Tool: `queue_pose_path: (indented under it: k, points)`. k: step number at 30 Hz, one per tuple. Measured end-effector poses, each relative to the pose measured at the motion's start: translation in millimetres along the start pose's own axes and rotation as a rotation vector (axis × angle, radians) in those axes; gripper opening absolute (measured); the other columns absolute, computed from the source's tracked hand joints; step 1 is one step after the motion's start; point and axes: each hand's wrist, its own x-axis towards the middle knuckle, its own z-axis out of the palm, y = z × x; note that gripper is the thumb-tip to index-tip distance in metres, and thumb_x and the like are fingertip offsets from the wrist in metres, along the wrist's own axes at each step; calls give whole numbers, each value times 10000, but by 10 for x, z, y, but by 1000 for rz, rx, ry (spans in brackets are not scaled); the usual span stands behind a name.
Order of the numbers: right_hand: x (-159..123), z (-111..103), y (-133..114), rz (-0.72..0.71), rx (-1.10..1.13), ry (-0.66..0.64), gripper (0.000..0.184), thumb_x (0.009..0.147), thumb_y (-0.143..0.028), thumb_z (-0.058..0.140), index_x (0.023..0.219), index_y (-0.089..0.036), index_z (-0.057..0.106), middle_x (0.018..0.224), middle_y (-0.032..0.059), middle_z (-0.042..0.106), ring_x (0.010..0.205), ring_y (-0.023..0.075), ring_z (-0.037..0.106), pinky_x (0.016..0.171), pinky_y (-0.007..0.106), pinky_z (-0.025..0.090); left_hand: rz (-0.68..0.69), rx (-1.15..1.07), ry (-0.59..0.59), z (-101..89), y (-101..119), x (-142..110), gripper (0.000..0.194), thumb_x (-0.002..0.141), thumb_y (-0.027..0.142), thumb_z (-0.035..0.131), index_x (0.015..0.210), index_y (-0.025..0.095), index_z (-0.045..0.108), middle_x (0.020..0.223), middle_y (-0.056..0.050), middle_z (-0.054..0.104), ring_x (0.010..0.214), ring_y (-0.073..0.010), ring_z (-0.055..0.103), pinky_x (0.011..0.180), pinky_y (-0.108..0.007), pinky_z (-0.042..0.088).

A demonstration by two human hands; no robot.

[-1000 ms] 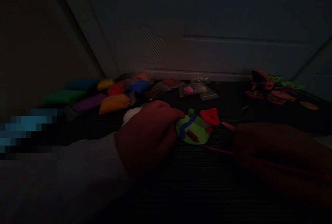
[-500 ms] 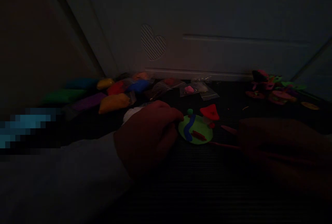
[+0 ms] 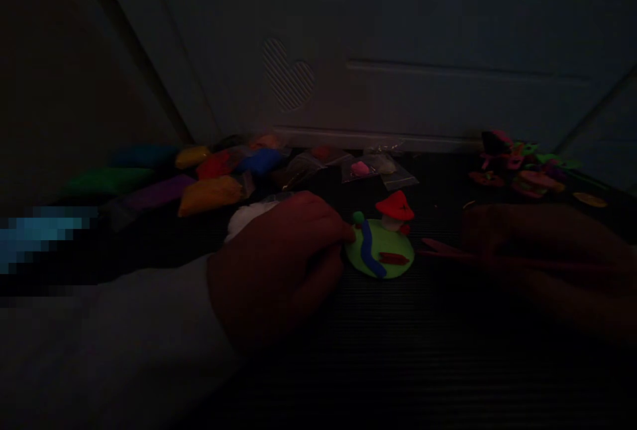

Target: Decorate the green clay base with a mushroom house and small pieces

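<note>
The scene is very dark. A green clay disc lies on the dark ribbed mat, carrying a blue wavy strip, a short red bar and a red-capped mushroom. My left hand, in a white sleeve, has its fingers curled against the disc's left edge and grips it. My right hand rests to the right of the disc, closed on a thin pink modelling tool whose tip points at the disc.
Several bags of coloured clay lie at the back left, small clear bags sit behind the disc, and finished clay pieces are at the back right. A pale panel with a heart cut-out stands behind.
The disc has been turned and laid flatter, so the mushroom now stands upright. My right hand and the pink tool have risen slightly toward the disc's right side.
</note>
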Motion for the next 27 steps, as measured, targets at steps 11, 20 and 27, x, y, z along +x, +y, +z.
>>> queue_pose_path:
  k: [11, 20, 27]
  points:
    - [31, 30, 3, -122, -65, -63, 109, 765, -92, 432, 768, -200, 450, 655, -40, 465, 539, 41, 430, 480, 161, 345, 89, 6, 8, 1, -62, 7, 231, 787, 111, 436, 907, 125, 633, 881, -61, 622, 872, -178, 539, 749, -309, 451]
    - [23, 8, 63, -42, -62, 14, 76, 765, -167, 414, 710, -194, 460, 620, -55, 461, 514, 28, 420, 453, 144, 328, 149, 5, 3, -14, -36, -3, 213, 802, 122, 444, 838, 121, 653, 819, -58, 611, 843, -179, 525, 751, -320, 430]
    - [72, 48, 30, 88, -208, 248, 63, 804, -261, 479, 790, -213, 516, 607, -77, 516, 474, 9, 448, 401, 119, 326, 173, -3, -6, -23, -27, -4, 206, 810, 128, 453, 853, 113, 654, 820, -62, 603, 839, -172, 518, 749, -313, 426]
